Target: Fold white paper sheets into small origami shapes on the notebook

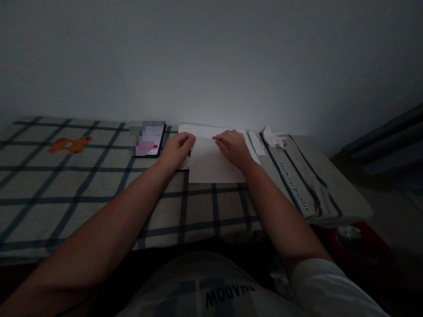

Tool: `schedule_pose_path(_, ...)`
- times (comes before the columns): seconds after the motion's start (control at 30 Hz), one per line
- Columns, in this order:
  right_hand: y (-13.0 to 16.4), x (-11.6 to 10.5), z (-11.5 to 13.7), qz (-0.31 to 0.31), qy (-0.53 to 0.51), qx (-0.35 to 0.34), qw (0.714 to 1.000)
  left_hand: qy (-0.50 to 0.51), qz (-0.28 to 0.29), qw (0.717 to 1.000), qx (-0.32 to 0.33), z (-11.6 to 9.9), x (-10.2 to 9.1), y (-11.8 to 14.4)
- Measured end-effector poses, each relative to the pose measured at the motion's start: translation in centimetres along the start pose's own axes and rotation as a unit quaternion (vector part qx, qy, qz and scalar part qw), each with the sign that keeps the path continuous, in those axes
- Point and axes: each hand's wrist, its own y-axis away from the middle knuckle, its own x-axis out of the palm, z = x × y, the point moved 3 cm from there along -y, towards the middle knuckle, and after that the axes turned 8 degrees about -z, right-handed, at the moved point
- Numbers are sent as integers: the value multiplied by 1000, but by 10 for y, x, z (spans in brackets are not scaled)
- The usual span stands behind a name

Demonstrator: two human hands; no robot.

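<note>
A white sheet of paper (214, 165) lies in front of me, its near edge over the checked cloth. My left hand (178, 149) pinches the sheet's far left corner between thumb and finger. Along the sheet's far edge, my right hand (233, 145) has thumb and fingertips pressed together on the paper. More white paper (205, 131) lies flat beneath and behind this sheet. Whether the sheet's far edge is folded, I cannot tell in the dim light.
A phone (150, 141) with a lit screen lies left of the papers, and an orange bear-shaped piece (69, 145) farther left. Torn paper scraps (272, 137) and a paper strip (257, 143) lie to the right. A red bin (370, 251) stands below the table's right end. A wall (211, 66) rises behind.
</note>
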Motion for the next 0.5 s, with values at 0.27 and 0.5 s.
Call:
schedule_pose_path(0.27,0,1,1,8,-2,-12,1000,-6,3,1000,8,-1,0,0)
schedule_pose_path(0.5,0,3,3,26,4,-16,1000,-55,-9,998,23,-9,-2,2)
